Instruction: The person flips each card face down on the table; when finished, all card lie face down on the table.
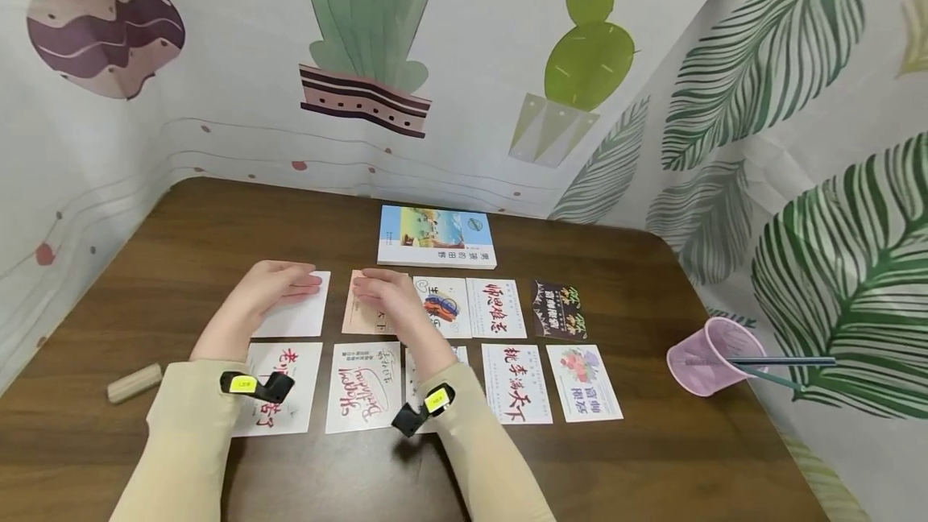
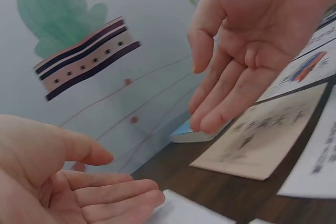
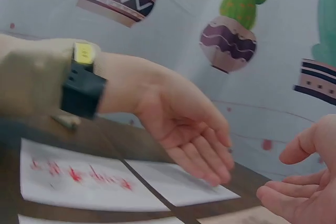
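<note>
The left hand (image 1: 271,284) is lying open, fingers straight, over a blank white card (image 1: 293,315). At its 3 o'clock, the right hand (image 1: 387,294) is hovering open-palmed over a beige card (image 1: 360,314), holding nothing.

Soft, even light fills the head view, bright on the pale printed backdrop, with a dull sheen on the dark bench (image 1: 616,457) and only faint shadows under the forearms. That view is sharp at the centre but bends outward at its edges, so the backdrop walls lean and curve. Both wrist views are dimmer and softer: the hands (image 2: 252,51) near the lens are blurred and the cards (image 3: 79,177) behind them smeared.
</note>
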### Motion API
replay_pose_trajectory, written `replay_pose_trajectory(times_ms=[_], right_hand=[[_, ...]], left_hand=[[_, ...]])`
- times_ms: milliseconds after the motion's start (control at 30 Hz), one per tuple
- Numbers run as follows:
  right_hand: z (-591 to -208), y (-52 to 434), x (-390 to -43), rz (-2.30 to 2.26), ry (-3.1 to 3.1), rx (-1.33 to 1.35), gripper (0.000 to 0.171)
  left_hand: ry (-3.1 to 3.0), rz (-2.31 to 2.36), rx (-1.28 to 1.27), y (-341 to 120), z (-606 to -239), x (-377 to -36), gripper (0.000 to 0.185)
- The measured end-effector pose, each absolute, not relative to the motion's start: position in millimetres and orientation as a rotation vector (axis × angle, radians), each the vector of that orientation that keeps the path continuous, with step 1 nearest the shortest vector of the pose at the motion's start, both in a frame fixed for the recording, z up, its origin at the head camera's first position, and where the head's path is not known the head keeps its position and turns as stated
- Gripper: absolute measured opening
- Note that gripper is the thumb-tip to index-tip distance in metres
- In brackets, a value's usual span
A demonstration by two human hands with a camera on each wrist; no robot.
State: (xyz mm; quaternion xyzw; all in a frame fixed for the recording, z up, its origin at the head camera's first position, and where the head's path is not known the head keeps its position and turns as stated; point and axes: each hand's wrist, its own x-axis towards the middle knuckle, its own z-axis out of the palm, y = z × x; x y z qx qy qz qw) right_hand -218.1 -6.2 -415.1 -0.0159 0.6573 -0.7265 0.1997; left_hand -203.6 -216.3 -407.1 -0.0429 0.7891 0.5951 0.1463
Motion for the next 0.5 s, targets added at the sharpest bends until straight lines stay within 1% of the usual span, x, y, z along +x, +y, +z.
replay_pose_trajectory(times_ms=[267, 500], right_hand=[[-413, 47, -227, -1.984, 1.887, -0.026, 0.047], [-418, 66, -227, -1.932, 1.907, 0.017, 0.045]], left_hand=[[2.203, 1.752, -0.044, -196, -415, -206, 0.052], [2.237, 1.711, -0.036, -191, -418, -208, 0.052]])
